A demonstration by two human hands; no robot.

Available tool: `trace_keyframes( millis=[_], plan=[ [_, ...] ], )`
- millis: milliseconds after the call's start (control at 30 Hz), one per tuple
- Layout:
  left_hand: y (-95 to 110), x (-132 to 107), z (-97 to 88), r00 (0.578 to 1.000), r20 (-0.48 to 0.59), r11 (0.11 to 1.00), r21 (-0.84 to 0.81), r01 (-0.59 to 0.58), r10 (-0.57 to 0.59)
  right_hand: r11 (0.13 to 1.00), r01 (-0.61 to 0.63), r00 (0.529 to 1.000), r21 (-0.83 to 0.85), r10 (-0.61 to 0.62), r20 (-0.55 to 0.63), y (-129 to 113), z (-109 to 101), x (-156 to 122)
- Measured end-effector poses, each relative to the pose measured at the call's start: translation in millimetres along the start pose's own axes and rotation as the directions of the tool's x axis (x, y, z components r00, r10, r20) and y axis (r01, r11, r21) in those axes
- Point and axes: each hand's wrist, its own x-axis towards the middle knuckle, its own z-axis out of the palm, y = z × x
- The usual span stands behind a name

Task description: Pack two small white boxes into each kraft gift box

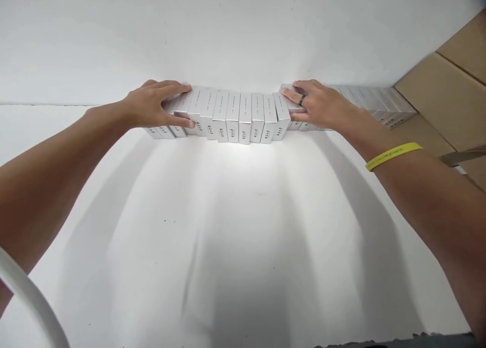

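Observation:
Several slim white boxes with dark print on their front ends stand side by side against the back wall. Those in the middle jut forward of the ones at either side. At the left part of the row, my left hand grips boxes, its thumb along the front and its fingers over the top toward the back. My right hand, with a dark ring on one finger, holds the row's right part in a similar way. The palms hide some of the boxes beneath them.
More of the same boxes continue to the right and lean slightly. Brown cardboard cartons are stacked at the right edge. A white curved tube crosses the lower left corner. White surface lies in front.

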Motion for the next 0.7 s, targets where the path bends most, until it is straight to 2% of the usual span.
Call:
trace_keyframes(
  millis=[100,200,300,400,567,700],
  plan=[
    [2,1,-0.1,1.000,0.010,1.000,0.017,0.008,-0.008,0.999,-0.007,1.000,-0.047,0.006,-0.028,2,2,0],
    [2,4,1.0,1.000,0.018,0.999,0.026,0.019,-0.020,0.995,-0.020,1.000,-0.095,0.020,0.001,0,1,4],
    [1,8,2.5,0.999,0.035,0.999,0.032,0.022,-0.023,0.987,-0.039,0.997,-0.155,0.049,0.058,-6,-8,7],
    [-3,9,4.7,1.000,0.007,0.998,0.067,-0.004,0.003,0.983,-0.050,0.995,-0.179,0.065,0.079,-18,-20,4],
    [-22,4,8.8,0.991,-0.076,0.986,0.135,-0.097,0.108,0.997,-0.064,0.998,-0.043,0.064,-0.009,-59,-31,-3],
    [-33,0,14.5,0.980,-0.113,0.979,0.140,-0.145,0.161,0.998,-0.057,0.998,-0.031,0.056,-0.038,-100,-16,7]
  ],
)
